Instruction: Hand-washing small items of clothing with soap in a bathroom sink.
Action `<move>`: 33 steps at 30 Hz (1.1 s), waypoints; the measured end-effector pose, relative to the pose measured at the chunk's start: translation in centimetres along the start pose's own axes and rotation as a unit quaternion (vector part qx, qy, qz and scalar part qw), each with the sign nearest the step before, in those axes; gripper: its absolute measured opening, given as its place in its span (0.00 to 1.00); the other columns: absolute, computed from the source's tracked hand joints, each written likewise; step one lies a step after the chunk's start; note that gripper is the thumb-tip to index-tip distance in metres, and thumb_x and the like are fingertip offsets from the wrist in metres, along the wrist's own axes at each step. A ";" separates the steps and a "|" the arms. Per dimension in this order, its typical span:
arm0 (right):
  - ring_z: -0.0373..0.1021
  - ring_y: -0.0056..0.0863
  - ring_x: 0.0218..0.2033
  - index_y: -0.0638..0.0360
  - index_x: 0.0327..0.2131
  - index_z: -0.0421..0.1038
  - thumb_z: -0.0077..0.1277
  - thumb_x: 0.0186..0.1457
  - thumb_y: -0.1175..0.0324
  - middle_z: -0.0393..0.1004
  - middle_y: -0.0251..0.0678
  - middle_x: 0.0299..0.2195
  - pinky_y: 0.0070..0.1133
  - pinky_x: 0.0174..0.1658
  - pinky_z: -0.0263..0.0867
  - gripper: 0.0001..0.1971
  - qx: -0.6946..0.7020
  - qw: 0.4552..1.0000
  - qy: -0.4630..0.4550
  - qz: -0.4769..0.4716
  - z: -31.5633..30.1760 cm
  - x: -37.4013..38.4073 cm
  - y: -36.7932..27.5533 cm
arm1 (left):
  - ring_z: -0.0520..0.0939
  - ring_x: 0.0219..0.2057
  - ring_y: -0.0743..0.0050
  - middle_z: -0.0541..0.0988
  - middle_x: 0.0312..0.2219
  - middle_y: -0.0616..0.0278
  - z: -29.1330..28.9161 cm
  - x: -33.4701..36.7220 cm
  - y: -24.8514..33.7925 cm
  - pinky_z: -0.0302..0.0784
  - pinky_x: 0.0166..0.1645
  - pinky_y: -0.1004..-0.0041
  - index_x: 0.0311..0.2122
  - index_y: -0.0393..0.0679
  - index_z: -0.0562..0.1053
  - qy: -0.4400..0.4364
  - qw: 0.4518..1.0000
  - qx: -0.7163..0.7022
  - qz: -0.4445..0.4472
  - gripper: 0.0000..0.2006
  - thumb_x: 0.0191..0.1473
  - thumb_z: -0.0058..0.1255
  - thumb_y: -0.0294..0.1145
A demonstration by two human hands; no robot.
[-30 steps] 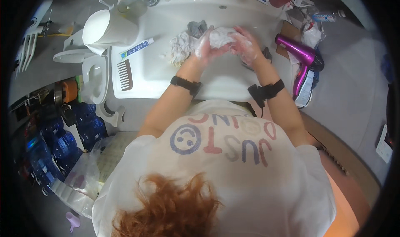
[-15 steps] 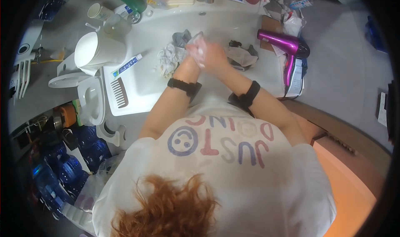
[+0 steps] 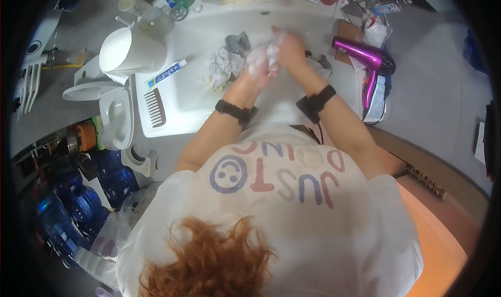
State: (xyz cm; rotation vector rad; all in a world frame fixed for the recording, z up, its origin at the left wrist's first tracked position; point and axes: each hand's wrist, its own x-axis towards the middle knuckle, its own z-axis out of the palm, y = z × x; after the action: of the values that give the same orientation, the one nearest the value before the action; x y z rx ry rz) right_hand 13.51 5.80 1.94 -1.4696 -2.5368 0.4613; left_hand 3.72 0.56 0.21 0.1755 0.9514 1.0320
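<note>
Over the white sink (image 3: 182,106), my left hand (image 3: 258,73) is closed round a wet white cloth (image 3: 271,52) covered in suds; its exact kind cannot be made out. My right hand (image 3: 290,49), slightly smeared by motion, grips the other side of that cloth, its thumb pointing away from me. Close beside my left hand lie a crumpled whitish cloth (image 3: 224,66) and a grey cloth (image 3: 238,43). A dark and beige cloth (image 3: 322,64) is partly hidden behind my right hand and wrist. Black straps circle both wrists.
On the sink's left rim are a toothpaste tube (image 3: 166,73) and a brown comb (image 3: 155,108). A white cylindrical container (image 3: 117,50) and a paper cup (image 3: 133,3) stand farther left. A purple hair dryer (image 3: 368,57) lies at the right. Blue water jugs (image 3: 83,205) sit lower left.
My hands have moved apart, the right one going right and away from me. More of the white cloth shows between them. The whole view has shifted slightly.
</note>
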 end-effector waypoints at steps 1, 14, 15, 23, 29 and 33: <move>0.71 0.40 0.28 0.53 0.43 0.65 0.46 0.43 0.65 0.72 0.44 0.29 0.32 0.30 0.67 0.19 -0.024 0.994 0.047 -0.093 0.2 -0.3 -0.8 | 0.73 0.25 0.72 0.71 0.22 0.64 -0.5 0.5 -0.3 0.71 0.30 0.72 0.33 0.47 0.67 0.003 1.000 -0.004 0.005 0.10 0.55 0.33 0.38; 0.70 0.40 0.27 0.56 0.33 0.67 0.41 0.50 0.64 0.72 0.45 0.27 0.32 0.29 0.65 0.09 0.031 0.986 0.081 -0.142 2.5 -1.1 -1.5 | 0.64 0.10 0.83 0.71 0.17 0.70 1.3 -1.6 1.2 0.56 0.12 0.83 0.31 0.47 0.67 0.084 0.975 -0.202 0.036 0.12 0.55 0.36 0.44; 0.70 0.40 0.27 0.56 0.33 0.67 0.41 0.50 0.64 0.72 0.45 0.27 0.32 0.29 0.65 0.09 0.031 0.987 0.084 -0.137 3.3 -0.3 0.8 | 0.64 0.10 0.83 0.71 0.17 0.70 1.0 -1.7 1.7 0.56 0.12 0.83 0.31 0.47 0.67 0.081 0.976 -0.197 0.034 0.12 0.55 0.36 0.44; 0.69 0.39 0.25 0.57 0.31 0.68 0.45 0.49 0.58 0.70 0.40 0.23 0.27 0.26 0.64 0.12 0.474 0.864 0.166 0.029 -2.7 -1.7 -0.1 | 0.56 0.07 0.83 0.66 0.15 0.69 -1.9 -1.3 2.5 0.52 0.11 0.83 0.28 0.45 0.66 -0.102 0.961 -0.241 -0.086 0.15 0.55 0.35 0.46; 0.68 0.41 0.26 0.49 0.32 0.70 0.40 0.51 0.52 0.72 0.41 0.26 0.30 0.26 0.64 0.15 0.007 0.995 0.072 -0.072 -1.4 -1.6 -3.4 | 0.64 0.11 0.81 0.67 0.15 0.69 1.1 -1.4 0.3 0.58 0.12 0.83 0.28 0.47 0.66 0.001 0.987 -0.148 0.054 0.12 0.54 0.37 0.44; 0.67 0.44 0.21 0.56 0.35 0.70 0.44 0.48 0.55 0.71 0.46 0.22 0.32 0.27 0.64 0.16 0.247 0.963 0.016 0.108 0.6 1.4 2.9 | 0.71 0.17 0.79 0.70 0.20 0.70 -0.2 -0.5 -0.2 0.65 0.16 0.82 0.29 0.49 0.66 -0.232 0.965 -0.117 -0.033 0.10 0.54 0.37 0.42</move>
State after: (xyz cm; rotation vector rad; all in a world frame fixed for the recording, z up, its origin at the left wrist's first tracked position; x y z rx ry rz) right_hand 14.97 8.24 0.38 -1.5306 -2.0291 1.0078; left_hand 3.62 0.02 0.25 0.1770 0.4034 0.9755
